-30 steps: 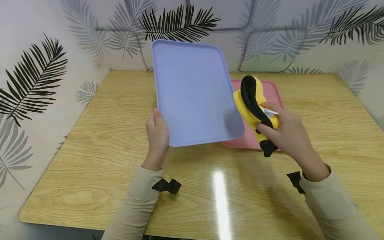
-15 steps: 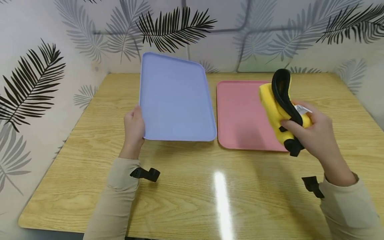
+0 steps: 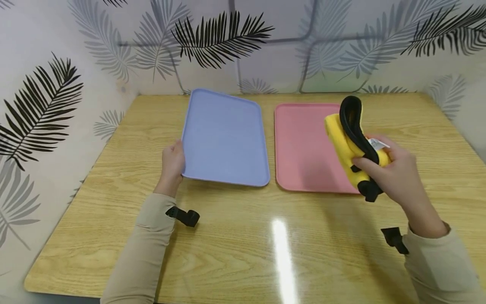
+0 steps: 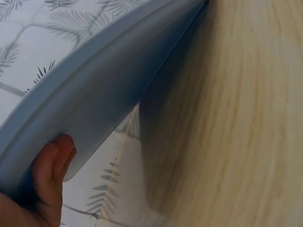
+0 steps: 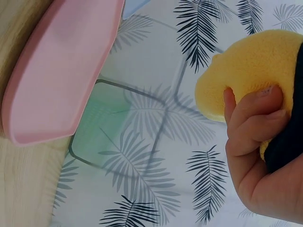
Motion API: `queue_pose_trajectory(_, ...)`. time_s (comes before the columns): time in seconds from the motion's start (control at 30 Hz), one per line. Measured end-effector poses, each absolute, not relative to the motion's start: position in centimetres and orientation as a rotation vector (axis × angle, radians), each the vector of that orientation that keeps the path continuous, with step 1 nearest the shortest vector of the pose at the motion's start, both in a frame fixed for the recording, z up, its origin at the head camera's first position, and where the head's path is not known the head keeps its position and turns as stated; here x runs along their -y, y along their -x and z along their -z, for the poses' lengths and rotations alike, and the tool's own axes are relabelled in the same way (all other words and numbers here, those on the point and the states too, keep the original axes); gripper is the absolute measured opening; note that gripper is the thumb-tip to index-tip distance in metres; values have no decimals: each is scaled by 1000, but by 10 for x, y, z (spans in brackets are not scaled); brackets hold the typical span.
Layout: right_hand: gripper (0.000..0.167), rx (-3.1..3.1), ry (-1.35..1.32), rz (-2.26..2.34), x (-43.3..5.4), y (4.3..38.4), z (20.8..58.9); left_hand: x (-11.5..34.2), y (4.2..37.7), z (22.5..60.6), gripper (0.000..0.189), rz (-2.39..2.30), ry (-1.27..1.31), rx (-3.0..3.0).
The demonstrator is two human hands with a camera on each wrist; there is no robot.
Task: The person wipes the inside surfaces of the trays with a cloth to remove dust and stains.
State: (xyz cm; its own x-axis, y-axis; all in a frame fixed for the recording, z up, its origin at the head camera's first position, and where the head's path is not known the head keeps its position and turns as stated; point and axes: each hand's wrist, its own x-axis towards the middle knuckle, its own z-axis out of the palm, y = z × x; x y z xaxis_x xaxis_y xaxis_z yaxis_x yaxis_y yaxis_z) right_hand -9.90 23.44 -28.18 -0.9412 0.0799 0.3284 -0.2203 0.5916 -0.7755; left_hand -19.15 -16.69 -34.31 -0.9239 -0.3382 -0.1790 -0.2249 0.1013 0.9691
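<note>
My left hand (image 3: 173,162) grips a pale blue rectangular tray (image 3: 224,139) by its left edge. The tray is tilted, with its left side raised above the table. Seen from the left wrist, the curled fingers (image 4: 49,165) lie against the tray's underside. In the air at the right, my right hand (image 3: 398,171) holds a soft, fuzzy yellow item with black trim (image 3: 343,145) and a small white tag. A black-lined opening faces up on it; its exact kind is unclear. The right wrist view shows fingers curled into the yellow plush (image 5: 253,61).
A pink tray (image 3: 303,143) lies flat on the wooden table (image 3: 228,249), right of the blue tray and partly behind the yellow item. Leaf-patterned wall covering (image 3: 273,63) rises behind the table and along its left side.
The blue tray has moved left and down toward the table, away from in front of the pink tray, and stands less steeply. The right hand has shifted right with the yellow item.
</note>
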Motion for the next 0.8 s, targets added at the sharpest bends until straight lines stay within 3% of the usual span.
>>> queue_pose_trajectory(0.4,36,2549,-124,-1241,-232,100,283,178,197,358,42,1473,-529,2492)
queue_pose_trajectory(0.57,34,2542,-124,-1254,-233,101,284,187,202,368,24,1393,-487,2665)
queue_pose_trajectory(0.7,34,2535,-126,-1246,-233,101,286,216,230,413,26,1363,-357,2717)
queue_pose_trajectory(0.8,35,2538,-132,-1231,-232,101,287,214,225,404,33,1306,-323,2755)
